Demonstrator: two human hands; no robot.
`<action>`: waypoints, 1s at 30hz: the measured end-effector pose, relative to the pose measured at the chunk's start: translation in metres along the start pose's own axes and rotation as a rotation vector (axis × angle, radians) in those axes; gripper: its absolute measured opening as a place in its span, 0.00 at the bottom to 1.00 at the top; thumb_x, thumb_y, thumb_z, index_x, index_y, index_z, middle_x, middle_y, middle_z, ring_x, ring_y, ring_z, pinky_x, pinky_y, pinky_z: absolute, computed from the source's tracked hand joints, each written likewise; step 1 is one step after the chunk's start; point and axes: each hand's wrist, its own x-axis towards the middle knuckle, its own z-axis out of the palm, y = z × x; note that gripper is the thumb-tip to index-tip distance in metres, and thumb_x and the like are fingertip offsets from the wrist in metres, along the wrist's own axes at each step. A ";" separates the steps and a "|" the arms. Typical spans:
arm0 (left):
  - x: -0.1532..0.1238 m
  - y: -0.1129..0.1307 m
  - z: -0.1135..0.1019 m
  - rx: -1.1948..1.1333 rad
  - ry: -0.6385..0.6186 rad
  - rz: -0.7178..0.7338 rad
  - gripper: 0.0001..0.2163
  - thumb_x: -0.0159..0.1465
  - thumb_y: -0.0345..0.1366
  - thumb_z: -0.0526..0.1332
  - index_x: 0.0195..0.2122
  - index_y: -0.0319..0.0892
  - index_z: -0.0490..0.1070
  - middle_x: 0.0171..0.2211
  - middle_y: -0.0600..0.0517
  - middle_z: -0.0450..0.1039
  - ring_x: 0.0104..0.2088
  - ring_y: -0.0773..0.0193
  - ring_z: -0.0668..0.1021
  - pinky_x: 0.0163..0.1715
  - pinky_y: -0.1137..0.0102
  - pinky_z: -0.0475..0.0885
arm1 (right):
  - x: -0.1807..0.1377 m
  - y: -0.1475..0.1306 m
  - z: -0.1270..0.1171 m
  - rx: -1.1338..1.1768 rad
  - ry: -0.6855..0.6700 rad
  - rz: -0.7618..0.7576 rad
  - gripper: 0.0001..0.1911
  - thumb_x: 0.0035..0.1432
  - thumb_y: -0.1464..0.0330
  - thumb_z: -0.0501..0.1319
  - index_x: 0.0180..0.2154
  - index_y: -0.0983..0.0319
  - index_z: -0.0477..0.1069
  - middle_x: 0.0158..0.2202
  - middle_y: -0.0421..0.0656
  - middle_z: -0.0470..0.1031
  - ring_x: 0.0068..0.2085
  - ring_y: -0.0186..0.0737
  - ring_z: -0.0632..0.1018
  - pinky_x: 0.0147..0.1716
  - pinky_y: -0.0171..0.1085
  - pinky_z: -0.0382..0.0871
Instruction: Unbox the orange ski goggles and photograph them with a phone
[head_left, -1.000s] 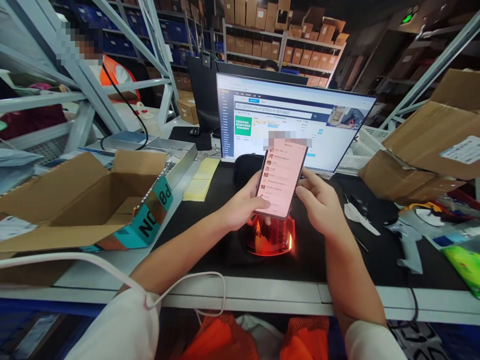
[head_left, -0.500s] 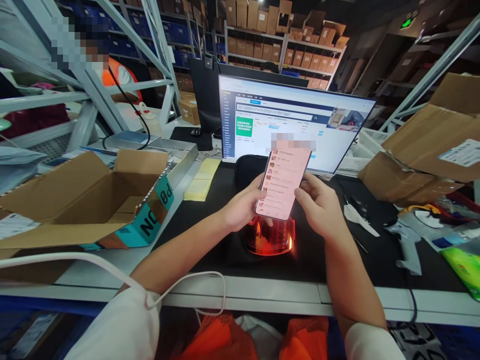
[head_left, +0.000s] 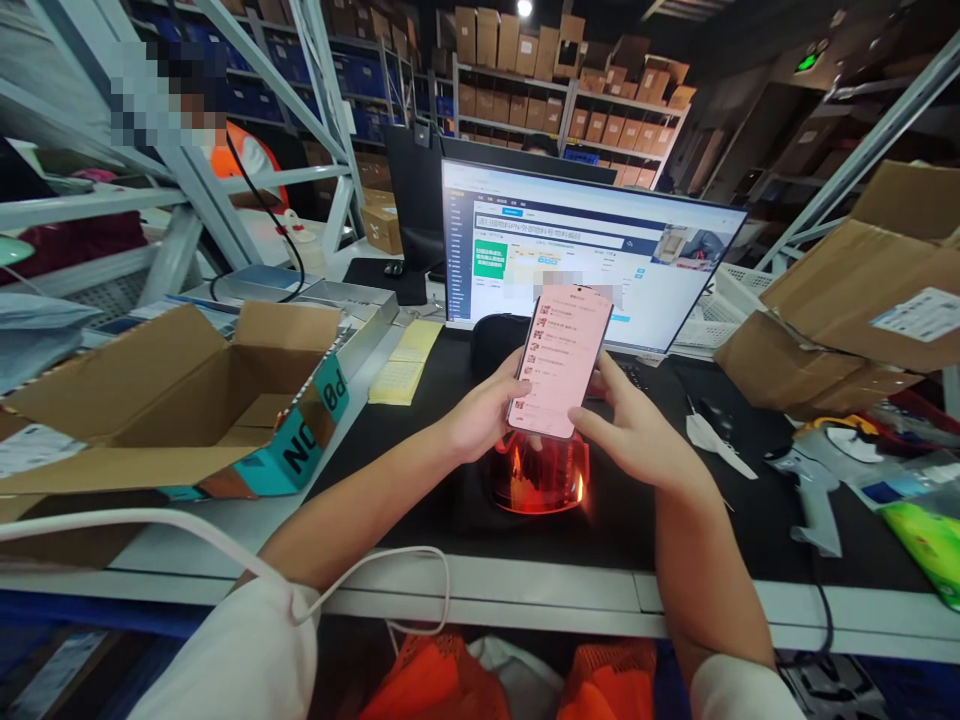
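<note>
A smartphone (head_left: 561,360) with a lit pinkish screen showing a list is held upright and slightly tilted in front of the monitor. My left hand (head_left: 489,408) grips its left edge, thumb at the front and fingers behind. At the right edge is my right hand (head_left: 634,415), its thumb over the lower right of the screen and its other fingers partly hidden behind the phone. Below the phone, a glowing red-orange transparent object (head_left: 541,480) rests on the black mat (head_left: 450,520); its upper part is hidden.
A monitor (head_left: 465,270) stands behind. On the left lie an open cardboard box (head_left: 187,390) and yellow paper slips (head_left: 405,362). To the right are a mouse (head_left: 715,418), a barcode scanner (head_left: 816,500), a green packet (head_left: 922,545) and stacked cartons (head_left: 847,300). A white cable (head_left: 442,555) crosses the front edge.
My right thumb has moved left and down over the phone's screen, and the list on it has shifted. The phone has moved slightly left. My left hand keeps its grip.
</note>
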 end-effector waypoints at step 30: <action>0.000 -0.005 0.003 -0.013 -0.036 -0.053 0.33 0.70 0.44 0.60 0.75 0.46 0.54 0.55 0.43 0.81 0.31 0.60 0.85 0.22 0.71 0.81 | 0.009 0.005 0.003 -0.133 0.428 0.033 0.16 0.69 0.59 0.58 0.44 0.59 0.81 0.43 0.45 0.86 0.44 0.47 0.83 0.45 0.43 0.75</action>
